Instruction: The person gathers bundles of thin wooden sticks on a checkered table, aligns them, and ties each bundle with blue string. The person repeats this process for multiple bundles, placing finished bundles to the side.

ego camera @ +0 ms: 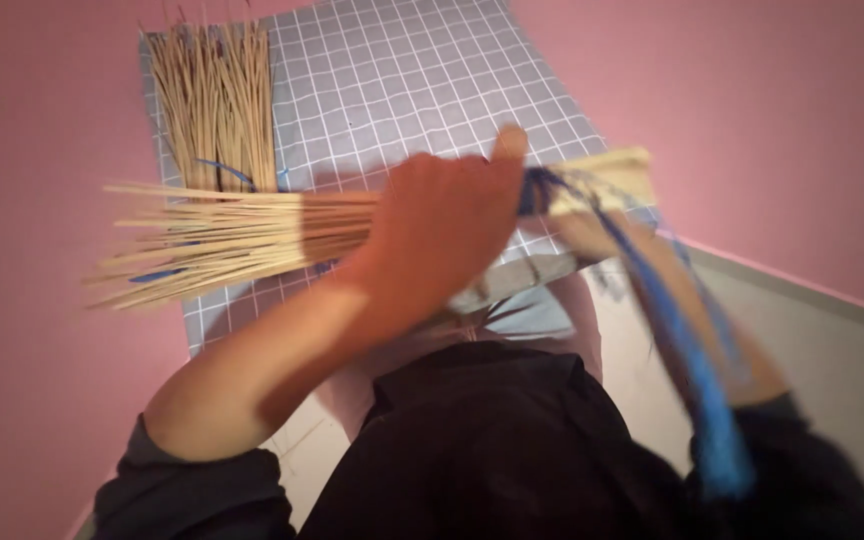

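Note:
My left hand point(442, 225) is closed around a bundle of thin pale sticks point(222, 235), gripping it near its bound end, thumb up. The sticks fan out to the left. My right hand point(602, 235) sits under the bundle's bound end point(612, 170), blurred by motion, and holds a blue cord point(687, 345). The cord wraps the bundle just right of my left thumb and runs down toward my right sleeve.
A second bundle of loose sticks point(214, 105) lies on a grey checked cloth point(422, 80) at the back left, with a bit of blue cord near it. Pink walls stand on both sides. My dark clothing fills the bottom of the view.

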